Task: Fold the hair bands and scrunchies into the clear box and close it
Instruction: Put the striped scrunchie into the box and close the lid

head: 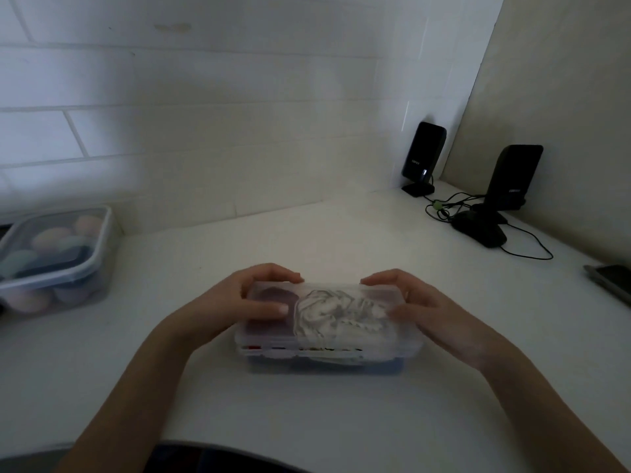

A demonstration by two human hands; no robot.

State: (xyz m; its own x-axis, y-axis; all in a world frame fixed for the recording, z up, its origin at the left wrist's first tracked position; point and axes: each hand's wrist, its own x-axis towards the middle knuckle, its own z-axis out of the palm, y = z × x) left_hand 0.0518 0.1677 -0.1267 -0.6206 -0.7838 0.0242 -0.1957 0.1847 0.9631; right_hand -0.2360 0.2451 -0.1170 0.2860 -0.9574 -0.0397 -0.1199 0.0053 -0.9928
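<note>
Plenty of bare white counter [307, 421] around the clear box [327, 349], which sits mid-counter with its lid on! Off left, a lidded tub of sponges [54, 257]; far right, two speakers [423, 155] and a mouse [478, 228], well apart. Left hand [239, 302] and right hand [426, 308] clamp the lid's ends, fingers curled narrow, thumbs on top; a pale scrunchie [338, 310] shows through.

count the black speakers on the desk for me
2. One speaker stands in the far corner against the tiled wall; the other speaker stands to its right along the side wall, behind a dark mouse. None seem hidden.
</note>
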